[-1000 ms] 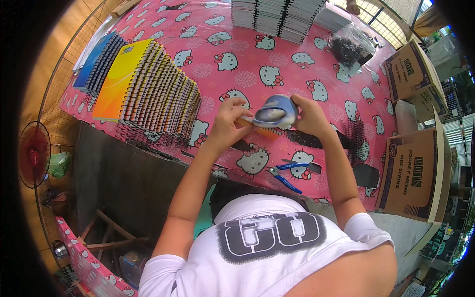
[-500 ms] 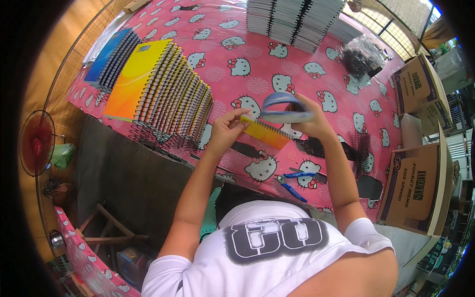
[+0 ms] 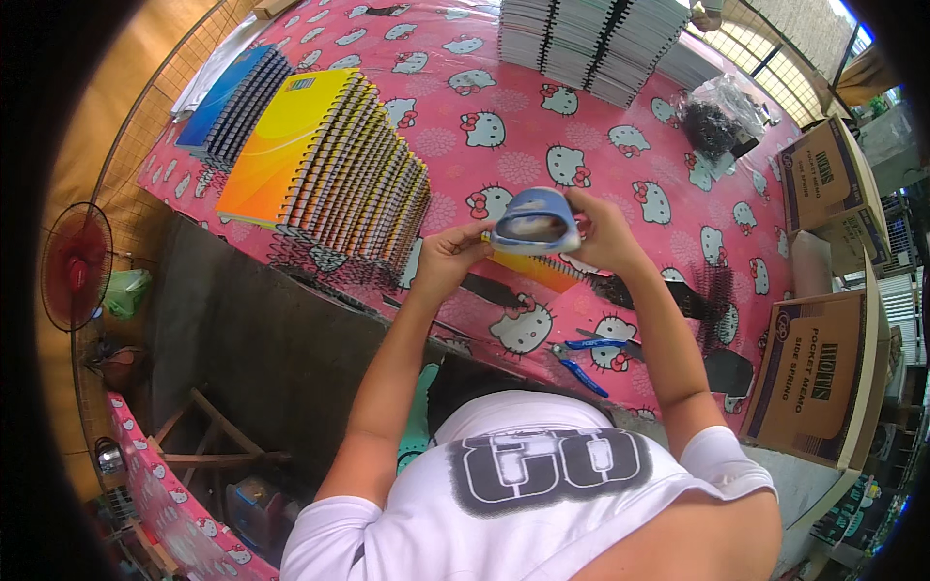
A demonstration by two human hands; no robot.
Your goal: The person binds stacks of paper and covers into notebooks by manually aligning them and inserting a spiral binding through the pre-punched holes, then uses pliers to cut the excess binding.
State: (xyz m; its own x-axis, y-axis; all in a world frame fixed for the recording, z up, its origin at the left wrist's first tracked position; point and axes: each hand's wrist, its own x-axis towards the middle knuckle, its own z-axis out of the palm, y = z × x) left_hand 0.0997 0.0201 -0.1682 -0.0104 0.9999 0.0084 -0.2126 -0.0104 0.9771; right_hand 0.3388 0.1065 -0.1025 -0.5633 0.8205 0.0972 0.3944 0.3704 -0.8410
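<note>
My right hand [image 3: 605,234] is closed around a blue-and-white ring-shaped thing [image 3: 541,200], its hollow middle showing; I cannot tell exactly what it is. Just left of it, my left hand [image 3: 448,259] has thumb and fingers pinched together near the ring's edge; anything between the fingertips is hidden. Below the ring, partly covered, a small yellow-orange spiral notebook [image 3: 544,272] lies on the pink patterned tablecloth [image 3: 455,184]. Blue-handled cutting pliers [image 3: 587,364] rest nearer to me, between my forearms.
Yellow spiral notebooks [image 3: 334,165] stand stacked at left beside blue ones [image 3: 232,102]. White spiral-bound stacks [image 3: 591,48] rise at the far side. A plastic bag of black material [image 3: 715,126] lies far right. Cardboard boxes [image 3: 809,378] line the right edge. Black coils [image 3: 715,290] lie beside my right forearm.
My right hand has moved the ring-shaped thing left and tilted it, so its opening shows and it covers more of the small notebook. My left fingertips now meet its edge. The view has shifted slightly.
</note>
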